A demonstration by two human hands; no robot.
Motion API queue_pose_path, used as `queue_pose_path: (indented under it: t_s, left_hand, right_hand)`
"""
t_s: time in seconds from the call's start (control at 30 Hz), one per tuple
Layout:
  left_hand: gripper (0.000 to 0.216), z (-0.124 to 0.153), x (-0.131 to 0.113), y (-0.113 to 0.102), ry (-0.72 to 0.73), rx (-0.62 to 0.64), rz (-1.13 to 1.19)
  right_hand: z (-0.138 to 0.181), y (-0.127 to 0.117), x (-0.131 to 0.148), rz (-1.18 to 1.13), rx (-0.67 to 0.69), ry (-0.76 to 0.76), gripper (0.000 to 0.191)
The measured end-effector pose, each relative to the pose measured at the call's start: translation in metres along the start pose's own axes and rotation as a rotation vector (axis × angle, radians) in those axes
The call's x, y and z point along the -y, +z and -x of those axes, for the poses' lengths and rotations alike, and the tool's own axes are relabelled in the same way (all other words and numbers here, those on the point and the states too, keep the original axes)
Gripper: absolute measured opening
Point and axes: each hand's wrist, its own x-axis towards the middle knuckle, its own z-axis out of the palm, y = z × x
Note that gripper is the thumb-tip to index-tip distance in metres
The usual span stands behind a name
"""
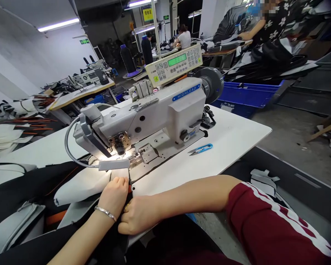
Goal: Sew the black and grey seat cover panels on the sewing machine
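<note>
Pinching the black-and-white fabric panel (82,187) in a closed left-hand grip (114,195) and right-hand grip (138,217) at the front edge of the bench (209,147), seemingly keeping its layers aligned beside the sewing machine (154,117).

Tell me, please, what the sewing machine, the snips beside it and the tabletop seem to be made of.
The sewing machine looks like painted metal, smooth and cream-white. The snips seem steel, with bright blades and blue plastic-looking handles. The tabletop looks like white laminate, smooth; its core is hidden.
</note>
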Motion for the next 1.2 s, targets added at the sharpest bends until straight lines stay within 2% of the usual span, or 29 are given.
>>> queue_pose_path:
  t_s: [0.17, 0.43, 0.7, 0.87, 1.03, 1.13, 1.2]
  left_hand:
    - [0.034, -0.010, 0.004, 0.007, 0.011, -0.060, -0.012]
    - [0.037, -0.020, 0.010, 0.001, -0.017, 0.009, 0.055]
    - [0.036, -0.033, 0.013, 0.003, -0.038, -0.023, 0.062]
    - [0.042, -0.039, 0.017, 0.002, -0.083, 0.000, 0.027]
    - [0.043, -0.051, 0.019, 0.002, -0.093, -0.028, 0.028]
    - [0.042, -0.037, 0.014, -0.010, -0.107, -0.058, 0.016]
    - [0.037, -0.009, 0.018, -0.019, -0.120, -0.077, -0.033]
  right_hand:
    - [0.002, -0.006, -0.010, -0.005, 0.036, 0.002, 0.015]
    - [0.010, -0.003, -0.020, -0.019, 0.031, 0.047, 0.016]
    - [0.009, -0.010, -0.028, -0.043, 0.122, 0.123, 0.012]
    - [0.011, -0.009, -0.034, -0.056, 0.134, 0.129, 0.012]
    - [0.013, -0.006, -0.041, -0.077, 0.102, 0.158, 0.011]
    - [0.015, -0.010, -0.043, -0.134, 0.106, 0.142, 0.009]
    - [0.016, -0.015, -0.041, -0.221, 0.113, 0.175, 0.013]
